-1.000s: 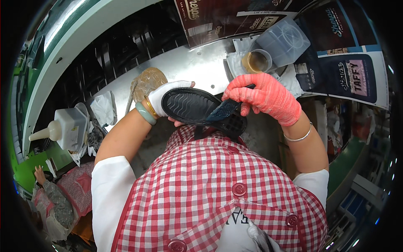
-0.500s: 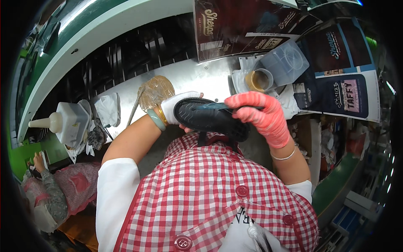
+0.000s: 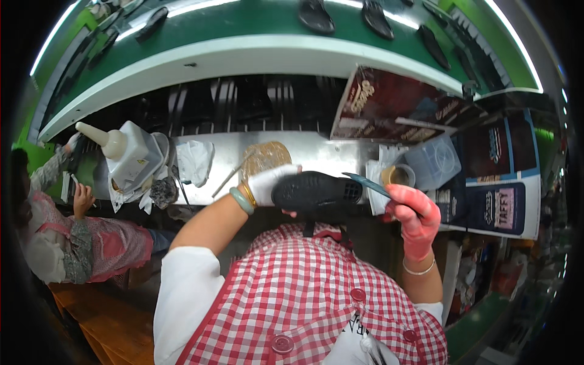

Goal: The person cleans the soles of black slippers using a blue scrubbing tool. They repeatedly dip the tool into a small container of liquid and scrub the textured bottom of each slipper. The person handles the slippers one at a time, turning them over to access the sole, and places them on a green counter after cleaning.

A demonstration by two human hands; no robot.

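My left hand (image 3: 267, 184), in a white fingerless-looking glove, grips one end of a black shoe (image 3: 316, 190). The shoe lies sideways above the table's front edge, its treaded sole facing up. Between the fingers of my right hand (image 3: 415, 213), gloved in pinkish red, is a thin, pointed teal tool (image 3: 367, 183); its exact kind is not clear. The tool's tip points left and sits just over the shoe's right end. Whether it touches the sole I cannot tell.
The metal worktable (image 3: 316, 149) bears a wrapped tan pad (image 3: 271, 157), white cloth (image 3: 195, 163) and a white nozzle bottle (image 3: 135, 155). On the right stand a cup (image 3: 398, 177), a clear plastic tub (image 3: 433, 163) and printed boards (image 3: 401, 106). A co-worker (image 3: 91, 243) is at left; shoes (image 3: 377, 19) line the green conveyor (image 3: 249, 21).
My right hand has moved right with the teal tool, off the middle of the shoe. The shoe has turned so its sole faces up more. The view has tilted up.
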